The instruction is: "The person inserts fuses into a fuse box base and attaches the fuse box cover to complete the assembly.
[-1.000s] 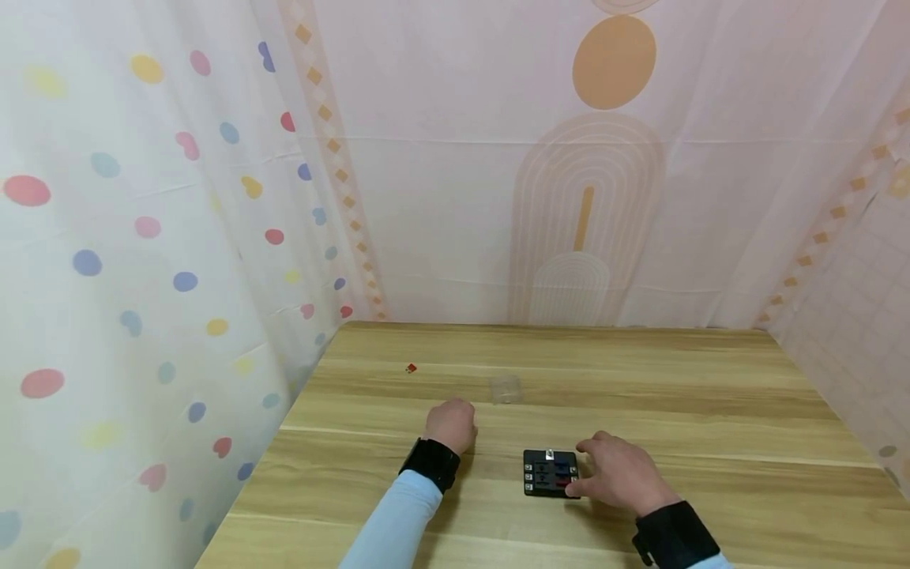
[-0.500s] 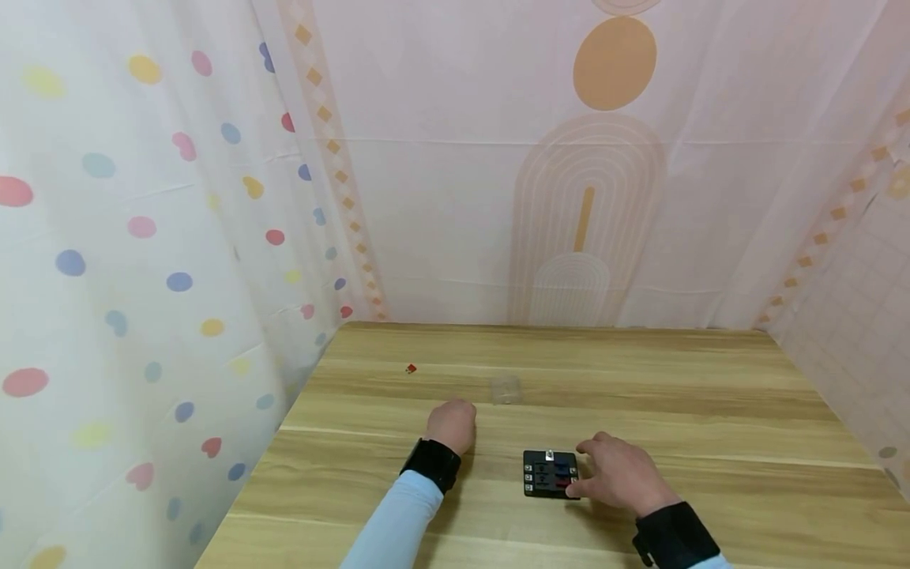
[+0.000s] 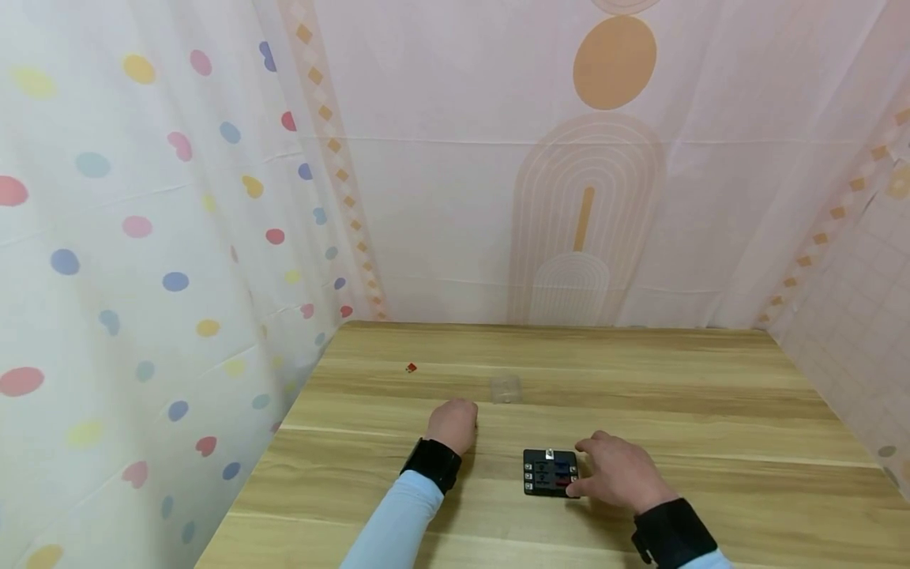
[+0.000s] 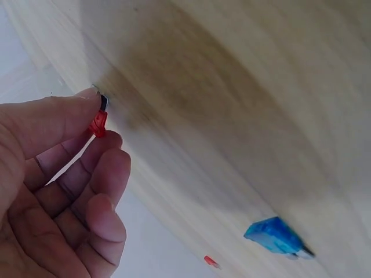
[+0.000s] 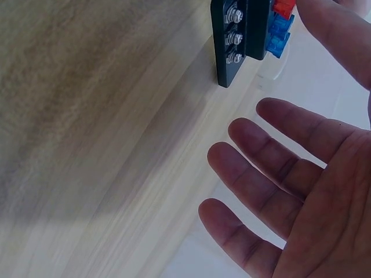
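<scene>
In the left wrist view, my left hand [image 4: 58, 191] pinches a small red blade fuse [image 4: 98, 123] between thumb and fingers, its metal prongs showing at the thumb tip. A blue blade fuse [image 4: 273, 236] lies on the wood nearby, out of sight in the head view. My right hand [image 3: 620, 472] is spread beside the black fuse block [image 3: 539, 474], thumb tip at its right edge. Silver screws [image 5: 234, 38] line the block's side in the right wrist view. Red [image 5: 284, 7] and blue fuses [image 5: 279, 36] are seated in it, the red one right at the thumb.
Farther back on the wooden table [image 3: 640, 363] lies a clear plastic cover [image 3: 506, 390]. Another red fuse [image 3: 411, 368] is at the back left. Patterned curtains [image 3: 441, 174] hang behind the table and along its sides.
Both hands and the fuse block stay in place. The dotted curtain on the left has shifted slightly leftward.
</scene>
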Available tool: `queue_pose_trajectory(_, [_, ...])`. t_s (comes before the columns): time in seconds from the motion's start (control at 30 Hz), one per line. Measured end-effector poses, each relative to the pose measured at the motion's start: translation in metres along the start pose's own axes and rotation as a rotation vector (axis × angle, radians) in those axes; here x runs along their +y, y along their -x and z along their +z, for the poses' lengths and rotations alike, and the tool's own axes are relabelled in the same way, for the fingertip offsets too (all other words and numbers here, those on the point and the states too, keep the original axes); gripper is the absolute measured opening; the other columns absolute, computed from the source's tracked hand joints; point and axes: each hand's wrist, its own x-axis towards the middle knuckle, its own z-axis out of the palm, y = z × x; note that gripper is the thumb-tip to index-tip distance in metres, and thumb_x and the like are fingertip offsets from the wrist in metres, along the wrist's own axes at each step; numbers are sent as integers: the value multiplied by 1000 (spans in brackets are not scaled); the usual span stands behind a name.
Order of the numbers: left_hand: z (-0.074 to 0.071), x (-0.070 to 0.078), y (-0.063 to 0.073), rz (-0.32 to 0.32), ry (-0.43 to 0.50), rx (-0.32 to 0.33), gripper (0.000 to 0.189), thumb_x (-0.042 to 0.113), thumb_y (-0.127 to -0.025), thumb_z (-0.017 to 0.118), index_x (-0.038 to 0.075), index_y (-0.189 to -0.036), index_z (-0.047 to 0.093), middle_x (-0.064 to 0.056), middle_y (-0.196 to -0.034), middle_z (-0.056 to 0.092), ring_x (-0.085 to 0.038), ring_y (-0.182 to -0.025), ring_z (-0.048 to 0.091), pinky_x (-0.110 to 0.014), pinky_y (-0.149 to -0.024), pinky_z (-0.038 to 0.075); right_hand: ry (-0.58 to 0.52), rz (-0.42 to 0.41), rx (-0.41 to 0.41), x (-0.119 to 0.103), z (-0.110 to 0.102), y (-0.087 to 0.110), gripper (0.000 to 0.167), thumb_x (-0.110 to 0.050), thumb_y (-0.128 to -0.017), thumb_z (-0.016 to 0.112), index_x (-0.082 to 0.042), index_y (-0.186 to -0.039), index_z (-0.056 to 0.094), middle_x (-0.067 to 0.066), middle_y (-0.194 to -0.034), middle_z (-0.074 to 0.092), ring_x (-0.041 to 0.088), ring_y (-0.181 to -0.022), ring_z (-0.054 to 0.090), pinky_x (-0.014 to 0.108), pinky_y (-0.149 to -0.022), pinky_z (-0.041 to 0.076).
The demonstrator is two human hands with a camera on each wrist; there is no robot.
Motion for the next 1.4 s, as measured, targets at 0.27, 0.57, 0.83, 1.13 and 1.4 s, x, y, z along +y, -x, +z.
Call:
queue_pose_trajectory(0.27, [-4,1,-1,37,64,-43,25,-5,-84,71,10,-65,66,2,-62,61,-11,-60,57,-27,-57,49,16,-13,-3,-1,1,-2,70,-44,-65,90,-4,-118,69,10,-108,65,27,-93,62,51,-81,52])
queue_pose_trajectory(0.57, [-7,5,-2,85,75,-45,23,-3,-85,71,10,-66,70,2,-66,64,-12,-63,60,-26,-57,49,7,-22,-6,-3,1,-2,70,-40,-65,91,-3,-119,68,11,-109,65,28,-96,63,51,-83,51])
queue_pose_trajectory(0.83, [-22,20,-1,135,59,27,16,-1,-83,75,9,-71,72,1,-70,66,-15,-66,63,-26,-60,51,11,-40,-9,-4,3,-3,70,-36,-64,92,-1,-118,68,10,-108,64,27,-95,62,49,-84,52])
queue_pose_trajectory(1.13, [-34,35,-2,186,80,37,9,5,-85,76,10,-78,75,2,-78,69,-11,-71,63,-23,-63,51,0,-73,-6,-4,6,-4,71,-34,-63,93,2,-118,67,11,-109,65,29,-97,63,50,-86,52])
queue_pose_trajectory(1.4, [-45,48,-1,245,90,69,9,9,-86,76,12,-78,75,4,-76,65,-9,-71,60,-21,-63,49,1,-80,-13,-3,9,-7,72,-35,-63,93,3,-119,67,11,-113,64,29,-101,63,50,-88,51])
